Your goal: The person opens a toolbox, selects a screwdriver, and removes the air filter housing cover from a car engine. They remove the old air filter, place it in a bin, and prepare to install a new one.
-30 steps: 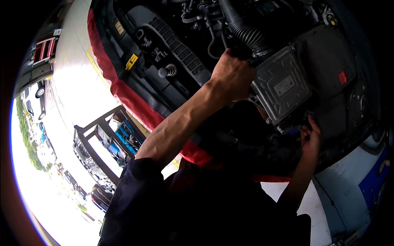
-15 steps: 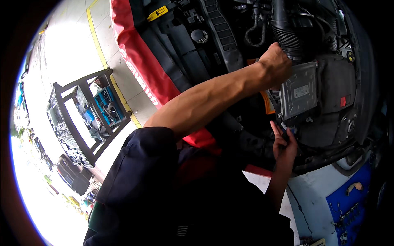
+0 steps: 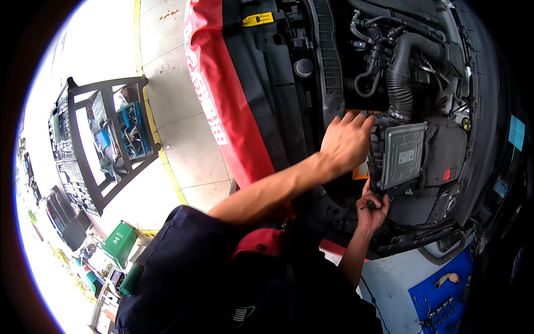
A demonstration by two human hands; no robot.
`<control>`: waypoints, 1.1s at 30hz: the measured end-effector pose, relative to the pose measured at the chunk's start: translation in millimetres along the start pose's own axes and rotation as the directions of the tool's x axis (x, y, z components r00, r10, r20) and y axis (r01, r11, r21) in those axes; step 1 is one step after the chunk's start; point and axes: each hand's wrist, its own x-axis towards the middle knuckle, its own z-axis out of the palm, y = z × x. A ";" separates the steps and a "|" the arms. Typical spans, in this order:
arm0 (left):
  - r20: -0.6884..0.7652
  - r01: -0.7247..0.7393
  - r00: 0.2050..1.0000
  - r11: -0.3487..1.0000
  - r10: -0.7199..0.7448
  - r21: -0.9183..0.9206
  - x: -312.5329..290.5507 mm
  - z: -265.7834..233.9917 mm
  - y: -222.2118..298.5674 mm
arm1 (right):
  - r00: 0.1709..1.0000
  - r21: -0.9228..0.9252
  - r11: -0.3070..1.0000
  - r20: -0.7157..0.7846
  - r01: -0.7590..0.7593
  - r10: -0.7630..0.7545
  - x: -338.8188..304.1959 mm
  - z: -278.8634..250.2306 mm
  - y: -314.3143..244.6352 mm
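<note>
In the engine bay, a flat silver-grey control unit [image 3: 404,156] sits on a black housing [image 3: 378,146]. My left hand [image 3: 346,142] reaches across from the left, its fingers bent over the left edge of that housing; the fingertips are partly hidden. Below it, an orange-edged part [image 3: 361,171] shows in a gap beside the housing. My right hand [image 3: 371,214] comes up from below, by the unit's lower left corner. Its fingers close round a small black tool [image 3: 371,205] with a thin shaft, while the index finger points up along the housing.
A ribbed black hose [image 3: 399,92] joins the housing from above. A red cover [image 3: 236,106] drapes the car's front edge. A tool trolley [image 3: 108,139] and green bin [image 3: 118,243] stand left. A blue mat [image 3: 439,295] with parts lies lower right.
My left hand has gone from beside the ribbed hose's lower end to the housing's left edge. My right hand stays by the unit's lower corner, nearer the housing. The whole view has shifted.
</note>
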 end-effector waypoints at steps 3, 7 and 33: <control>0.322 0.412 0.897 0.836 -0.303 -0.362 -70.5 27.5 -2.1 | 1.000 0.060 0.998 0.012 -0.004 0.004 -0.8 -4.1 -13.1; 0.377 -0.172 0.924 0.816 -0.060 0.551 -31.1 69.4 6.3 | 1.000 0.028 1.000 -0.031 -0.006 0.007 -2.2 0.6 -15.4; 0.435 -0.124 0.880 0.793 -0.189 0.597 62.0 138.0 -61.3 | 0.998 0.033 0.999 -0.038 -0.041 0.042 -10.1 8.4 -3.8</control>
